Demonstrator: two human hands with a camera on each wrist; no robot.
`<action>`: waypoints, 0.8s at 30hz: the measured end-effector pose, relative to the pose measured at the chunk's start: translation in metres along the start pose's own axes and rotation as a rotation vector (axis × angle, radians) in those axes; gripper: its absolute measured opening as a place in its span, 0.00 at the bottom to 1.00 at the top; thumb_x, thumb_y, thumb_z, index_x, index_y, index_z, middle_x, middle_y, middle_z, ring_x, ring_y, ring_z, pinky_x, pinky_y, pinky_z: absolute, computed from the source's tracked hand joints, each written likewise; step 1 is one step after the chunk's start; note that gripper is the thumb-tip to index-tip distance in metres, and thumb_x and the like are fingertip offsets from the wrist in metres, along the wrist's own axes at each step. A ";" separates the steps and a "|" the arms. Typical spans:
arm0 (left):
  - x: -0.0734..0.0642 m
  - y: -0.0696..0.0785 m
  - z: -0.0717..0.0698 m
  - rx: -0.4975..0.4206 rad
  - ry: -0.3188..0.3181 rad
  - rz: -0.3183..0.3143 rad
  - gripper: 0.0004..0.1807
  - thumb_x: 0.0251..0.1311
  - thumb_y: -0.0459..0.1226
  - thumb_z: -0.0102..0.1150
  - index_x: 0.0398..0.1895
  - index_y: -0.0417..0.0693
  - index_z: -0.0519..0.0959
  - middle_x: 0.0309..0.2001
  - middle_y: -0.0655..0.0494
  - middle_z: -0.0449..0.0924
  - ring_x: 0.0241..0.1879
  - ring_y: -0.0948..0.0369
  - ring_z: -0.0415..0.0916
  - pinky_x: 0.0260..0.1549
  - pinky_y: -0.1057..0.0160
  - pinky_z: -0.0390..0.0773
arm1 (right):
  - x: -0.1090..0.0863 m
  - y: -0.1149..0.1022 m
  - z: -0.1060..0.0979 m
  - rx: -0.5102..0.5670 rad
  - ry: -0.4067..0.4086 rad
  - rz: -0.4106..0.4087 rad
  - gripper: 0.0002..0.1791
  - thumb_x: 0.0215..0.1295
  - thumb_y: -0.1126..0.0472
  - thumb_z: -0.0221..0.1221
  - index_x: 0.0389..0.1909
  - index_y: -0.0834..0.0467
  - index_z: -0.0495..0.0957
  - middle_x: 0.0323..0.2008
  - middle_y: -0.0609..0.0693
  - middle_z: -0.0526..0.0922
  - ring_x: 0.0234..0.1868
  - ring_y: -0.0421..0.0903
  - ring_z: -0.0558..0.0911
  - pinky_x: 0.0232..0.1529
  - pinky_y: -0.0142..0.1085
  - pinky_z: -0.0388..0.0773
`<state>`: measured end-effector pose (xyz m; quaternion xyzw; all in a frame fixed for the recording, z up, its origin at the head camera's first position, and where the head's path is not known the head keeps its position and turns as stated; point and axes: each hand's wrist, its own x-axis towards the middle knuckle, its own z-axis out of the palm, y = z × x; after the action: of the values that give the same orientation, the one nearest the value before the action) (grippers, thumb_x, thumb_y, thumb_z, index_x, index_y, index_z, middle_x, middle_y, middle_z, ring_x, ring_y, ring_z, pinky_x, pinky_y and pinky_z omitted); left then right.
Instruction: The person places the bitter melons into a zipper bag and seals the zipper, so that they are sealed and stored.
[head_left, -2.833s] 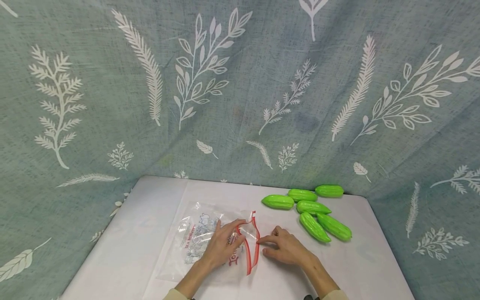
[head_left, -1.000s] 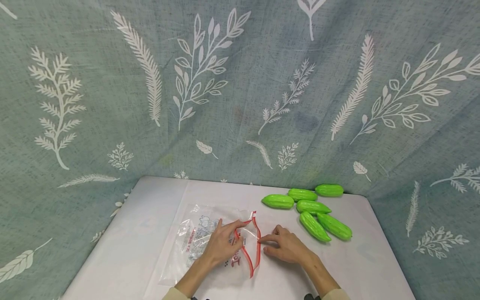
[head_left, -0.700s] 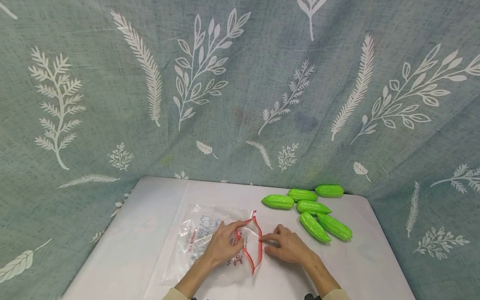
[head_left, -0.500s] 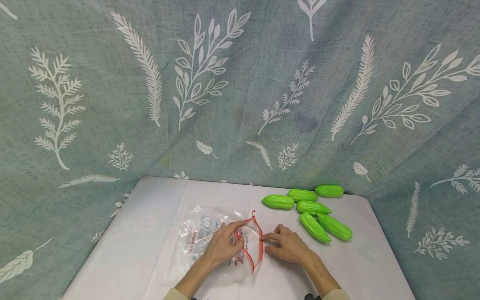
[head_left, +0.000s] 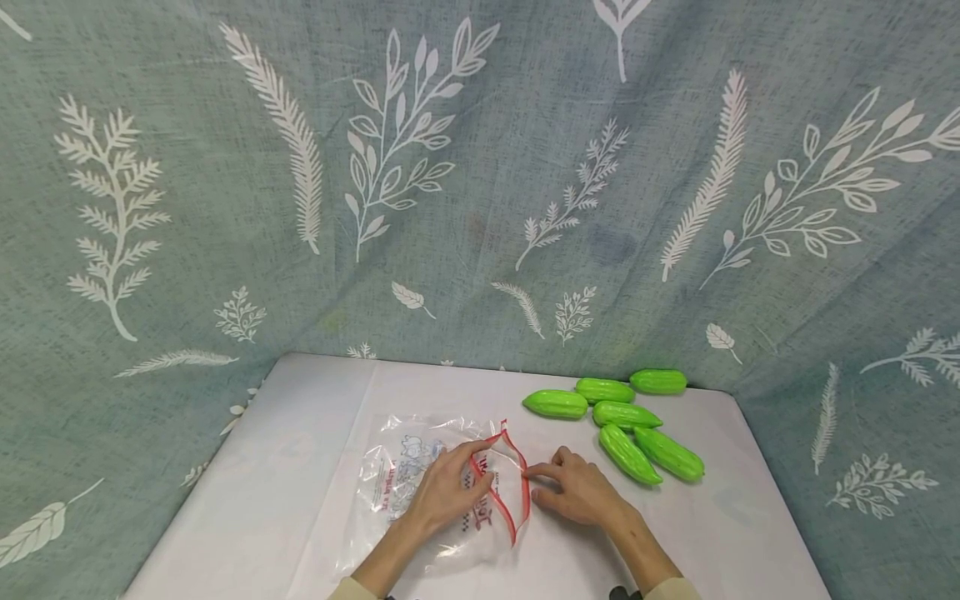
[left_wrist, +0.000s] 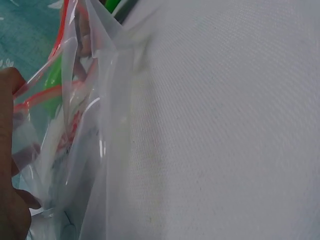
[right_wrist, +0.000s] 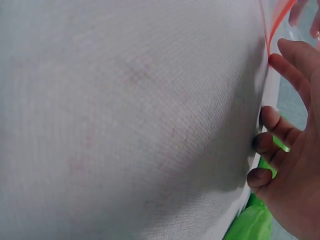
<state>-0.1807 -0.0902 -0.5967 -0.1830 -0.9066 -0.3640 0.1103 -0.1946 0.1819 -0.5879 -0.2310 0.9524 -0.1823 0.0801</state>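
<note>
On the wrist feed I see the right hand, one fingertip touching the red rim, three others by the white cloth, green fruit below, left fingertips top right.

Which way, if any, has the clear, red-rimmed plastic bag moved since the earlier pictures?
Yes: the bag's body shifted slightly right and down in view, against the white table.

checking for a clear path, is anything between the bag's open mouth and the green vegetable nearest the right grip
Yes: in the head view, the right grip stands between that green vegetable and the red rim of the bag. Nothing else visible is in the way.
</note>
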 end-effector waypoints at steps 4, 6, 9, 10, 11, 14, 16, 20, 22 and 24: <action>0.000 -0.001 0.001 0.009 -0.001 -0.014 0.32 0.58 0.46 0.69 0.68 0.69 0.72 0.63 0.66 0.78 0.61 0.55 0.76 0.64 0.46 0.74 | 0.000 -0.001 -0.001 -0.033 0.019 -0.009 0.20 0.67 0.39 0.60 0.59 0.33 0.80 0.41 0.44 0.72 0.30 0.40 0.68 0.30 0.37 0.67; 0.000 -0.001 0.001 0.007 -0.002 -0.014 0.33 0.57 0.45 0.70 0.68 0.69 0.72 0.63 0.67 0.78 0.61 0.55 0.76 0.64 0.46 0.73 | -0.001 -0.001 -0.001 -0.052 0.030 -0.012 0.20 0.67 0.39 0.60 0.58 0.33 0.80 0.40 0.44 0.72 0.29 0.40 0.67 0.29 0.37 0.66; -0.001 -0.003 0.002 0.009 -0.002 -0.008 0.35 0.57 0.45 0.70 0.69 0.70 0.71 0.63 0.66 0.78 0.62 0.55 0.76 0.68 0.42 0.67 | -0.001 -0.002 -0.001 -0.078 0.049 -0.014 0.20 0.67 0.40 0.61 0.59 0.33 0.80 0.39 0.45 0.72 0.28 0.40 0.67 0.28 0.37 0.66; -0.001 -0.003 0.002 0.009 -0.004 -0.009 0.35 0.57 0.45 0.69 0.69 0.70 0.71 0.63 0.66 0.77 0.63 0.56 0.75 0.70 0.41 0.65 | -0.001 -0.002 -0.001 -0.086 0.056 -0.015 0.20 0.66 0.40 0.61 0.58 0.34 0.80 0.39 0.45 0.72 0.28 0.40 0.67 0.28 0.37 0.66; -0.001 -0.003 0.002 0.007 -0.006 -0.012 0.35 0.58 0.45 0.69 0.70 0.70 0.70 0.64 0.66 0.77 0.63 0.56 0.75 0.70 0.40 0.63 | -0.001 -0.002 -0.001 -0.093 0.062 -0.016 0.20 0.66 0.40 0.61 0.58 0.34 0.80 0.38 0.45 0.72 0.28 0.40 0.67 0.28 0.37 0.65; -0.002 -0.004 0.002 0.005 -0.010 -0.016 0.35 0.58 0.47 0.69 0.71 0.71 0.69 0.64 0.67 0.77 0.64 0.56 0.75 0.71 0.39 0.61 | -0.001 -0.002 0.000 -0.100 0.073 -0.012 0.20 0.66 0.40 0.61 0.58 0.35 0.81 0.37 0.44 0.71 0.28 0.40 0.66 0.28 0.37 0.65; -0.002 -0.005 0.003 0.006 -0.011 -0.015 0.36 0.59 0.47 0.69 0.71 0.72 0.68 0.64 0.68 0.76 0.65 0.57 0.74 0.72 0.39 0.61 | -0.001 -0.002 0.000 -0.098 0.074 -0.006 0.19 0.67 0.40 0.61 0.58 0.35 0.81 0.37 0.44 0.71 0.28 0.40 0.66 0.28 0.37 0.65; -0.003 -0.007 0.005 0.013 -0.004 0.011 0.36 0.59 0.48 0.69 0.72 0.71 0.67 0.64 0.68 0.76 0.65 0.57 0.74 0.71 0.38 0.61 | -0.001 -0.003 0.000 -0.082 0.072 -0.003 0.20 0.67 0.40 0.61 0.58 0.36 0.81 0.37 0.44 0.71 0.28 0.40 0.66 0.29 0.37 0.66; -0.003 -0.007 0.005 0.014 0.001 0.022 0.37 0.59 0.48 0.69 0.72 0.71 0.67 0.64 0.67 0.76 0.65 0.57 0.74 0.70 0.36 0.61 | -0.001 -0.003 0.000 -0.079 0.073 -0.011 0.20 0.67 0.39 0.61 0.58 0.37 0.81 0.37 0.44 0.71 0.28 0.40 0.67 0.29 0.37 0.66; -0.003 -0.006 0.006 0.017 0.004 0.034 0.37 0.59 0.48 0.69 0.72 0.70 0.67 0.65 0.67 0.76 0.64 0.56 0.74 0.69 0.35 0.61 | -0.001 -0.003 0.001 -0.074 0.076 -0.019 0.21 0.67 0.38 0.60 0.58 0.37 0.82 0.38 0.44 0.72 0.28 0.39 0.67 0.29 0.36 0.66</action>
<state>-0.1806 -0.0914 -0.6058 -0.1966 -0.9062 -0.3549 0.1196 -0.1922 0.1796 -0.5877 -0.2358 0.9586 -0.1562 0.0335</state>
